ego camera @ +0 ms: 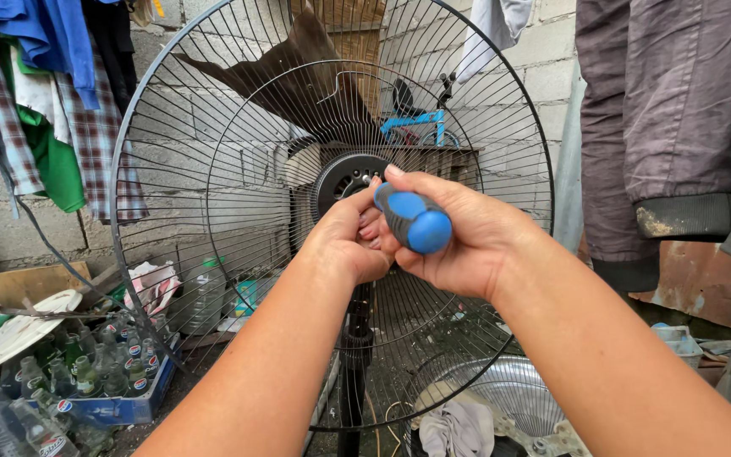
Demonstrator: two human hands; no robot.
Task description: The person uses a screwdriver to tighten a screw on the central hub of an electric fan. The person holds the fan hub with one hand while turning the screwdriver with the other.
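A stand fan's round wire rear guard (171, 101) fills the middle of the view, with its dark motor hub (342, 176) at the centre. My right hand (458, 233) grips a screwdriver with a blue and black handle (412, 218), its tip pointing at the hub. My left hand (347, 241) is curled just left of the handle, fingers touching the shaft near the hub. The fan's black pole (355, 355) runs down below my hands.
A blue crate of glass bottles (99, 377) sits lower left. Clothes hang on a line at upper left (52, 110) and dark trousers (662, 127) at right. A metal basin with cloth (501, 402) lies at bottom. A block wall stands behind.
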